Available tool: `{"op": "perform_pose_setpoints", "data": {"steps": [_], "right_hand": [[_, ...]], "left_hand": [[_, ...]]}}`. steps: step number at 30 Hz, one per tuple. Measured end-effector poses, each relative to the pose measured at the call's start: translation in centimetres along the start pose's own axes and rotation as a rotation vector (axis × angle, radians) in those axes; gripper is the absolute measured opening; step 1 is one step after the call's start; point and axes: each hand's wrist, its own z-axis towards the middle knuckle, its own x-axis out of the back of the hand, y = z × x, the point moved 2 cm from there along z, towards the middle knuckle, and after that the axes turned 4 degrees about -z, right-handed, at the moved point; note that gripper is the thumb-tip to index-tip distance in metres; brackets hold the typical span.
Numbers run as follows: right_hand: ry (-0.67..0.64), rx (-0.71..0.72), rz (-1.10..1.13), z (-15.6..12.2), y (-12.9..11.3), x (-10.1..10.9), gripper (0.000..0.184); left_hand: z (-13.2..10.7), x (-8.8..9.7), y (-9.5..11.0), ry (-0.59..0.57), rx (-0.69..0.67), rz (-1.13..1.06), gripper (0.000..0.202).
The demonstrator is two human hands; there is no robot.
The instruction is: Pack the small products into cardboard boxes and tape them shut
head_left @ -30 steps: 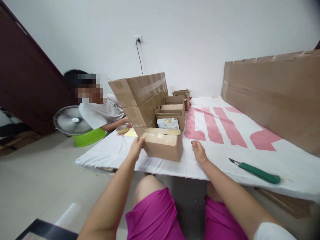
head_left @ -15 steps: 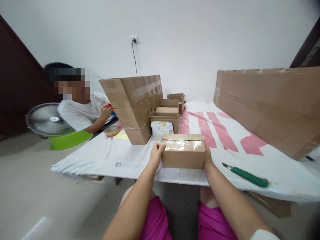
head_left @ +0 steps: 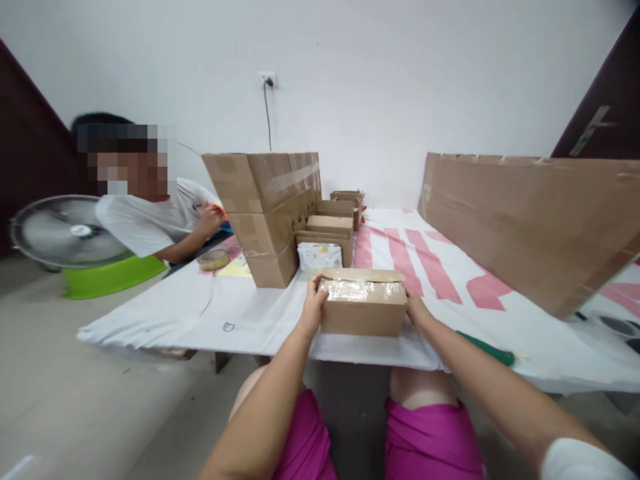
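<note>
A small brown cardboard box [head_left: 363,313] with clear tape across its top stands near the front edge of the low white-covered table [head_left: 240,317]. My left hand [head_left: 313,303] grips the box's left end, thumb on top. On the opposite end, my right hand [head_left: 415,308] is pressed against the box. Behind the box lies a white printed pouch [head_left: 319,255] in front of several small folded boxes [head_left: 327,227]. A green-handled knife [head_left: 493,350] lies on the cloth to the right, partly hidden by my right forearm.
A tall stack of flat cartons [head_left: 267,207] stands left of centre. Large cardboard sheets [head_left: 525,220] lean along the right side. Another person [head_left: 150,213] sits at the far left by a tape roll [head_left: 213,259], a fan [head_left: 65,230] and a green basin [head_left: 107,277].
The box has been pulled from beside the carton stack to the table's front edge and now shows its taped top. My right hand came off the cloth and took the box's right end.
</note>
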Motion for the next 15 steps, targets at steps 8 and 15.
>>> {"op": "perform_pose_setpoints", "data": {"steps": [8, 15], "right_hand": [[-0.153, 0.117, -0.979, -6.9, 0.5, 13.9, 0.038], [-0.195, 0.264, -1.349, -10.1, 2.7, 16.8, 0.043]], "left_hand": [[-2.6, -3.3, 0.3, -0.157, -0.028, -0.024, 0.060], [-3.4, -6.0, -0.5, -0.222, -0.032, -0.043, 0.054]]}}
